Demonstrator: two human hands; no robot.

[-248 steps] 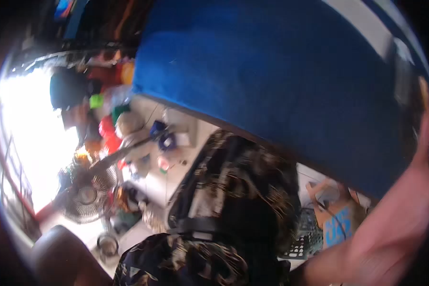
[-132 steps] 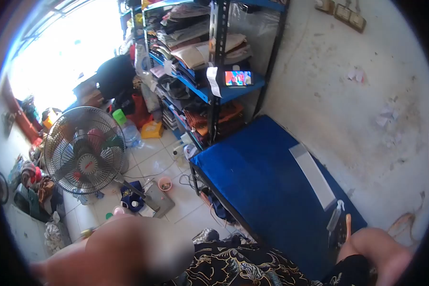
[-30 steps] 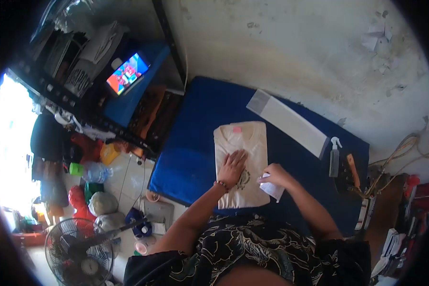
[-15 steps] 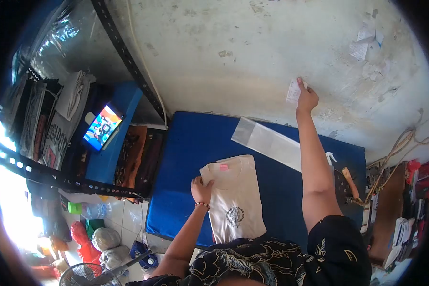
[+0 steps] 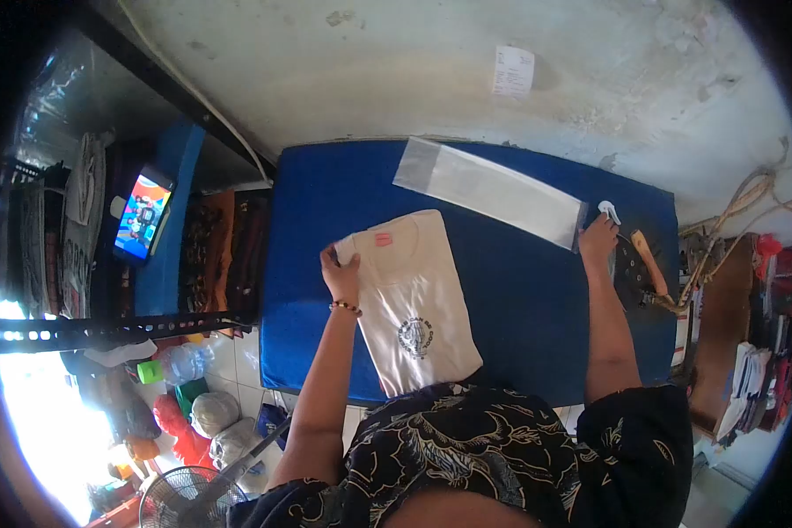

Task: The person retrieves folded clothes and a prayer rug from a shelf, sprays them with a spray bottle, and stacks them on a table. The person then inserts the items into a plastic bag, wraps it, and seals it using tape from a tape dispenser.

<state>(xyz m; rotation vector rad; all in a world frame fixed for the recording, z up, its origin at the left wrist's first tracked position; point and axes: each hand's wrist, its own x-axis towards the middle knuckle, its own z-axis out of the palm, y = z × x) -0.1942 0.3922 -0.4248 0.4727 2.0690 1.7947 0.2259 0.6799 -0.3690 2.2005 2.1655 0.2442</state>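
A folded cream T-shirt with a dark round print and a pink neck label lies on the blue-covered table. My left hand pinches its left shoulder edge, thumb on top. At the table's right side my right hand has its fingers closed around the white head of a spray bottle; most of the bottle is hidden. Right beside that hand ends a long clear plastic sleeve, lying slantwise along the back. On the wall hangs a small printed paper slip.
An iron with a wooden handle stands at the right table edge, its cord looped nearby. To the left, a rack holds folded clothes and a lit phone. A fan and bags stand on the floor at lower left.
My right hand has let go of the paper slip, which now stays on the wall, and has come down to the spray bottle. My left hand stays at the shirt's shoulder. The view has tilted.
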